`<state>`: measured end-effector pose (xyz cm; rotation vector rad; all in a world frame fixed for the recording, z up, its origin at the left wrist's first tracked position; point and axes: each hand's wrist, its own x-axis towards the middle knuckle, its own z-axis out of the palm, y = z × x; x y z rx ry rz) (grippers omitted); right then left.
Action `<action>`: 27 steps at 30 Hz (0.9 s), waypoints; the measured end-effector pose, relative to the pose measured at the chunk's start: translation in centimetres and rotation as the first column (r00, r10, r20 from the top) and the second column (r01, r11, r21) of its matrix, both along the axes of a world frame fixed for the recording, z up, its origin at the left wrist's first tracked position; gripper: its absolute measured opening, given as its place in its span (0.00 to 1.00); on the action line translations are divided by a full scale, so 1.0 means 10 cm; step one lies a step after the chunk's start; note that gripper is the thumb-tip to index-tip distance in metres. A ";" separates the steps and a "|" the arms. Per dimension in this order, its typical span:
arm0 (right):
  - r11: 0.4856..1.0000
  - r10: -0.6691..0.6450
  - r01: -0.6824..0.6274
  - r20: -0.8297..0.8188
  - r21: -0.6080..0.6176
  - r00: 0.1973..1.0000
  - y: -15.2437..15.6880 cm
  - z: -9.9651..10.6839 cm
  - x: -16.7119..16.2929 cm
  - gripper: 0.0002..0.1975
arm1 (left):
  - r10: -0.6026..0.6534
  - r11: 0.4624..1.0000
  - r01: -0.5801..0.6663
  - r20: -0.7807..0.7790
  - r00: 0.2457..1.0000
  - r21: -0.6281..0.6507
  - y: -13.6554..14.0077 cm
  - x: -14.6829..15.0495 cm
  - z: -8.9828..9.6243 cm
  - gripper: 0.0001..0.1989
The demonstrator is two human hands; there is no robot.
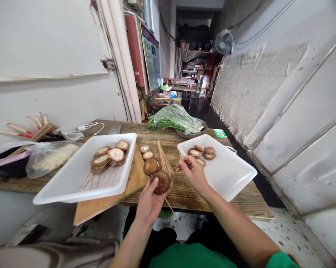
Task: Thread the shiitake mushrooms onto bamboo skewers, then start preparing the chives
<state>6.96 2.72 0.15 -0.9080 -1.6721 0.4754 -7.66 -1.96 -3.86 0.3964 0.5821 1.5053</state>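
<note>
My left hand (149,204) grips a brown-capped mushroom (162,182) with a thin bamboo skewer (168,204) sticking out below it. Just beyond lies another brown mushroom (150,166); whether the same skewer passes through it, I cannot tell. My right hand (194,172) hovers by the near left side of the right white tray (229,180), thumb and fingers pinched together. Anything between those fingertips is too small to make out. A bundle of bamboo skewers (164,158) lies on the table between the hands, beside two small pale-sided mushrooms (146,152).
The left white tray (59,186) holds skewered mushrooms (108,156) and overlaps a wooden board (101,208). Several loose mushrooms (209,150) sit in the right tray. Behind are bagged green vegetables (176,119) over a metal bowl (191,134). Far left is a plastic bag (52,158).
</note>
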 end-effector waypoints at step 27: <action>0.984 0.087 -0.067 0.117 -0.165 0.989 -0.90 -0.35 0.53 0.15 | -0.024 0.996 0.029 0.054 0.998 -0.085 0.19 0.47 0.27 0.10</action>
